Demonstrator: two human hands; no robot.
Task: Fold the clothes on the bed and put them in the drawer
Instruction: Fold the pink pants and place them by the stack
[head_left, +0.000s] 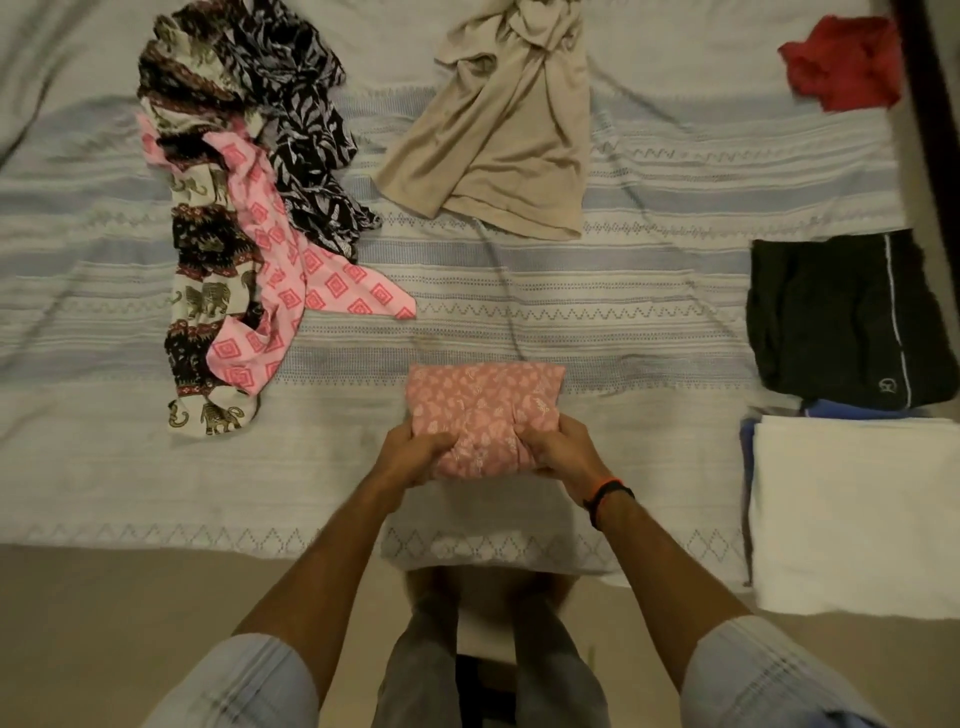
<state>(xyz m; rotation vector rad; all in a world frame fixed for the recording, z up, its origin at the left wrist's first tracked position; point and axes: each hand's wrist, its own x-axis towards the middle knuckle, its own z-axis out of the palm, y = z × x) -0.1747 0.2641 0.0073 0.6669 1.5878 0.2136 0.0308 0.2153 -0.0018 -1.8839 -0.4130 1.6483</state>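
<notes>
A folded pink patterned garment (485, 397) lies on the bed (623, 322) near its front edge. My left hand (415, 452) grips its near left corner and my right hand (558, 449) grips its near right corner, bunching the fabric between them. A heap of unfolded clothes lies at the far left: an elephant-print piece (200, 291), a bright pink diamond-print piece (291, 280) and a black leaf-print piece (306, 130). A crumpled beige garment (498, 135) lies at the far middle. A red garment (844, 62) sits at the far right.
At the right edge lie a folded black garment (841, 317), a folded white cloth (852, 514) and a blue piece (852, 413) between them. The beige floor (130, 613) runs in front of the bed. No drawer is in view.
</notes>
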